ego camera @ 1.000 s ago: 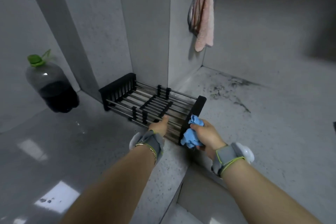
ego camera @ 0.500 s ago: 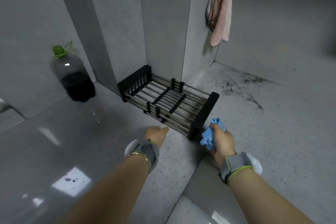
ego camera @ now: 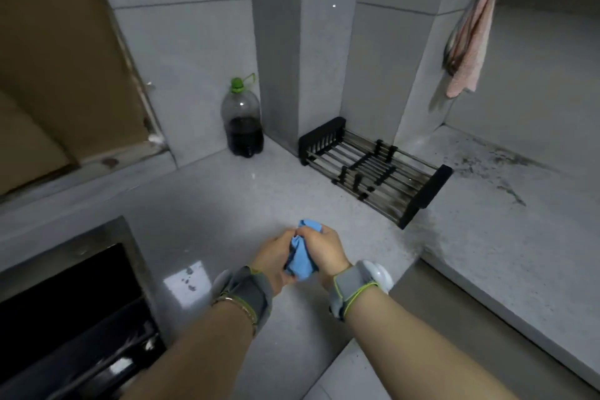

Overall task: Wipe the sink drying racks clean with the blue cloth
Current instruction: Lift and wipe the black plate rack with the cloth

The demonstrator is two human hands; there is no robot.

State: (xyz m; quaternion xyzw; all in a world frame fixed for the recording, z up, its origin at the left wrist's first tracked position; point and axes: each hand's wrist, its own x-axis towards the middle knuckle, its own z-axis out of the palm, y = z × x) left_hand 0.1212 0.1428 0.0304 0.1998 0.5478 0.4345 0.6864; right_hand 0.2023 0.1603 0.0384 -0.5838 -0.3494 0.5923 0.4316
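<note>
Both hands are curled round the cloth [ego camera: 300, 261]: the left hand [ego camera: 271, 258] grips its lower part and the right hand [ego camera: 326, 248] its upper bunch, so neither is open and nothing else is held. The cloth is held crumpled between them over the counter [ego camera: 227, 204], well apart from the rack [ego camera: 370, 169], so no wiping contact is made at this moment. It is judged that the cloth is being regathered or wrung between strokes. At lower left a steel-rimmed sink [ego camera: 126, 237] is seen, with dark bars inside. Whether those belong to a second rack cannot be told. Farther off, the rack is set flat on the counter in the wall corner, with its black end pieces and metal rods in place. The rods look dull and streaked toward the near end, so cleaning is judged partly done at most, with more passes likely needed. Beyond it are noted a bottle [ego camera: 242, 127] of dark liquid against the wall and a pink towel [ego camera: 467, 52] hung at upper right.
</note>
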